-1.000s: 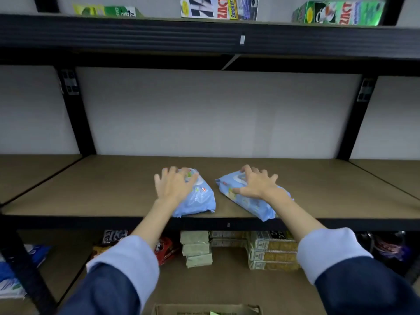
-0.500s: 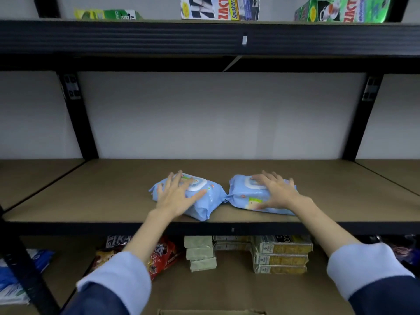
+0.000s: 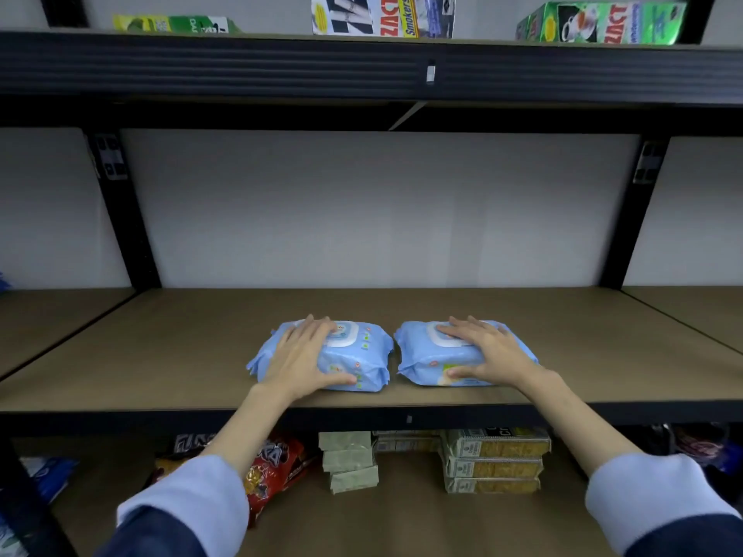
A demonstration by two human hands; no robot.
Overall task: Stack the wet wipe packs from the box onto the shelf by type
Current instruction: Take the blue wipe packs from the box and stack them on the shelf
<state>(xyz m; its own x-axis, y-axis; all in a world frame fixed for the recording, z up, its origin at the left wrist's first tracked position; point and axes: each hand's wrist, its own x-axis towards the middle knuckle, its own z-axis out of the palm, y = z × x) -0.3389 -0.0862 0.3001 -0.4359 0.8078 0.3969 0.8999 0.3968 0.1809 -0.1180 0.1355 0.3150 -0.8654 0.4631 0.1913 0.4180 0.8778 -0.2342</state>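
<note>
Two light-blue wet wipe packs with white flip lids lie flat side by side on the brown middle shelf (image 3: 563,355), near its front edge. My left hand (image 3: 301,355) grips the left pack (image 3: 362,355), fingers over its top and thumb on its front face. The right pack (image 3: 426,355) is under my right hand (image 3: 486,353), held the same way, fingers on the lid and thumb against the front. A narrow gap separates the packs. The box is out of view.
The upper shelf holds a green box (image 3: 603,22), a white carton (image 3: 382,14) and a green pack (image 3: 173,24). Below are a red snack bag (image 3: 277,468), stacked grey-green packets (image 3: 349,460) and stacked yellow boxes (image 3: 494,460). Black uprights (image 3: 128,219) flank the bay.
Both packs were turned from tilted to lying flat and square, side by side, and slid slightly deeper on the shelf. My hands stayed on them throughout.
</note>
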